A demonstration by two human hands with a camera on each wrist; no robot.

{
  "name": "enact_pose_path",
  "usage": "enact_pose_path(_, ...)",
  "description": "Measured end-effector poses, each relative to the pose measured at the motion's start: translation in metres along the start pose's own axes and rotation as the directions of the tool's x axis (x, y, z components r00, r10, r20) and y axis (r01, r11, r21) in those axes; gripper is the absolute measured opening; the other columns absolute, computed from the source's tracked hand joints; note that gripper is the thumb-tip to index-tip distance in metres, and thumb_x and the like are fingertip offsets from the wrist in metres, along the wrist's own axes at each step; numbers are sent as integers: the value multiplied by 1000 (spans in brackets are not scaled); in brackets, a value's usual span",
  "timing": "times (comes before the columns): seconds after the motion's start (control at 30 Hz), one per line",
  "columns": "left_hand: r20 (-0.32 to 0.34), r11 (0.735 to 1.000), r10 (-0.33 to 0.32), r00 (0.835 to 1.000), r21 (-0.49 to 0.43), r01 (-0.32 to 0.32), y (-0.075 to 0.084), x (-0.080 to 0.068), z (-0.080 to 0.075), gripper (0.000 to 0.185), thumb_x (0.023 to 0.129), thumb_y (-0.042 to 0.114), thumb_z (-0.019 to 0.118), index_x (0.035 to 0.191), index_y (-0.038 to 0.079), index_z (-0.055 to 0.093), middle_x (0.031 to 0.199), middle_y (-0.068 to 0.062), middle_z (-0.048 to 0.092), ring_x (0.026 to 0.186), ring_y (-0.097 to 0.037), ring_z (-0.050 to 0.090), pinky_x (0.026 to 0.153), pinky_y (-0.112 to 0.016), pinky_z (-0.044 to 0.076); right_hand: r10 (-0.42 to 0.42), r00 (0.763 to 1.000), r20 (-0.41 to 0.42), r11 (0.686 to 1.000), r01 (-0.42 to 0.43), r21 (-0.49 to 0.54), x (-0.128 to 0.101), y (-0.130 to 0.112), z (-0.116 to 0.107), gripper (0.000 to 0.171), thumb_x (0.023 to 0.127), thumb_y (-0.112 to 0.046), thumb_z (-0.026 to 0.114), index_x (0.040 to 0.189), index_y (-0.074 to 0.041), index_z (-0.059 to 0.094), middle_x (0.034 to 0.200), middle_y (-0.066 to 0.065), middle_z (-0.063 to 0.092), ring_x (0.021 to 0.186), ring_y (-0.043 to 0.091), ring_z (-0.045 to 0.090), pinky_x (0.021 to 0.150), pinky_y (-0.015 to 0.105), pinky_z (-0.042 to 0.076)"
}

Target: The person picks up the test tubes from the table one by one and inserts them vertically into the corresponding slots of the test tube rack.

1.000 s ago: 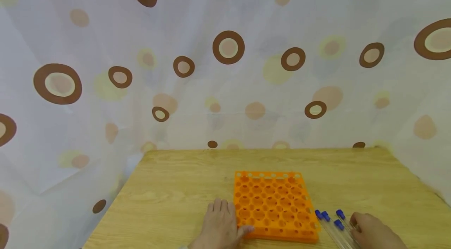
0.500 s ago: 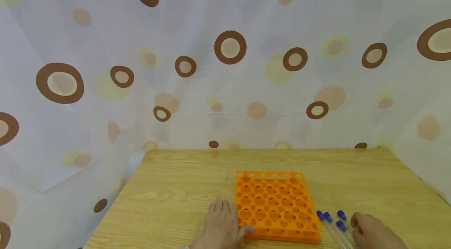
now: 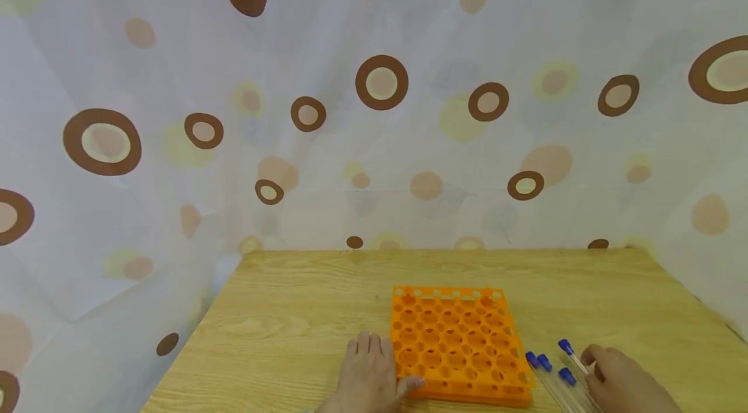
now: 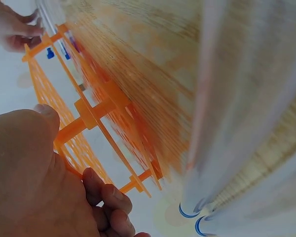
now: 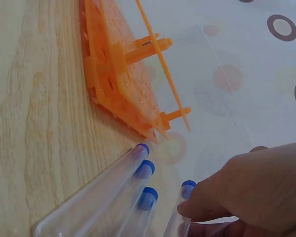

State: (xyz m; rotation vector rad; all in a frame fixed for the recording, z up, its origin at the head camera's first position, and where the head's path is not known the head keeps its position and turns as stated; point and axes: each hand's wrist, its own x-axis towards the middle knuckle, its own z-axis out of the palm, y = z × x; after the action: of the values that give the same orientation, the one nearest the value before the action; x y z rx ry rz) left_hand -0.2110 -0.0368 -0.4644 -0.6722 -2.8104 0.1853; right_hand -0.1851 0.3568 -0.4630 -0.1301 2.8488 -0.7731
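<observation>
No tube stands in the orange rack (image 3: 458, 343) yet, and four blue-capped tubes (image 3: 549, 374) lie on the tabletop (image 3: 292, 328) at its 3 o'clock, where the right hand (image 3: 622, 384) pinches the farthest tube while the left hand (image 3: 368, 377), fingers flat, steadies the rack's 9 o'clock edge.

Left hand (image 3: 369, 377) lies flat, fingers straight, near the surface's (image 3: 292, 322) front edge; right hand (image 3: 625, 382) curls, fingertips pinching.
</observation>
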Motion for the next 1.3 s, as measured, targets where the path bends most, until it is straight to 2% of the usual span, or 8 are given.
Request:
enact_pose_path(0.2, -5, 1000, -3, 1000, 17, 3, 0, 1, 1, 73, 88, 81, 30, 83, 10, 45, 76, -2, 39, 72, -18, 32, 67, -28, 28, -36, 995, -95, 998, 32, -45, -4, -15, -7, 18, 95, -4, 57, 111, 6, 58, 85, 1, 56, 68, 5, 46, 61, 25, 43)
enact_pose_path(0.37, -77, 998, 8, 997, 60, -4, 0, 0, 3, 72, 88, 81, 30, 80, 11, 44, 72, -1, 37, 70, -18, 30, 66, -27, 27, -117, 969, -219, 993, 109, -47, -7, -31, -12, 22, 97, -7, 59, 115, 5, 60, 89, 0, 61, 67, -4, 45, 60, 23, 44)
enact_pose_path(0.5, -98, 997, 7, 995, 76, 0, 0, -1, 5, 71, 88, 81, 30, 79, 11, 43, 71, 0, 35, 69, -17, 29, 65, -26, 26, -112, 960, -257, 991, 127, 43, -10, -46, -13, 30, 101, -13, 55, 124, 7, 56, 96, 2, 65, 73, -6, 51, 63, 23, 48)
enact_pose_path(0.63, -49, 999, -5, 999, 36, 7, 1, -2, 4, 72, 88, 81, 32, 80, 11, 44, 72, -1, 37, 69, -17, 30, 65, -27, 25, -144, 919, -368, 976, 193, 99, -15, -58, -6, 28, 102, -13, 54, 126, 3, 55, 95, -6, 63, 76, -7, 53, 62, 22, 49)
enact_pose_path(0.77, -29, 1000, -8, 1000, 21, 9, 2, -2, 4, 72, 88, 81, 31, 82, 10, 45, 74, -2, 39, 70, -18, 31, 65, -27, 26, -205, 858, -470, 945, 299, 133, -17, -64, 0, 24, 102, -10, 53, 126, -5, 54, 95, -14, 59, 79, -5, 55, 61, 23, 50)
enact_pose_path(0.97, -48, 999, -11, 999, 33, 13, 2, -2, 3, 72, 88, 81, 30, 81, 11, 44, 73, -1, 37, 69, -18, 30, 64, -27, 26, -274, 822, -499, 861, 441, 252, -17, -75, 0, 27, 102, -1, 48, 129, -3, 47, 103, -7, 56, 85, 6, 58, 68, 21, 52)
enact_pose_path(1.07, -31, 999, -15, 999, 36, 16, 2, -2, 2, 72, 88, 81, 28, 81, 11, 43, 73, 0, 35, 69, -18, 29, 65, -27, 25, -289, 800, -526, 840, 476, 262, -17, -81, 1, 25, 102, 0, 49, 127, -3, 45, 106, -5, 54, 89, 6, 57, 72, 18, 52)
enact_pose_path(1.3, 11, 1000, -26, 1000, 5, 26, 2, -2, 1, 72, 88, 81, 28, 83, 11, 44, 74, -1, 36, 71, -18, 30, 66, -27, 26, -315, 773, -551, 795, 532, 292, -15, -87, 8, 24, 101, 5, 46, 125, 1, 42, 108, -3, 53, 94, 4, 55, 76, 16, 52)
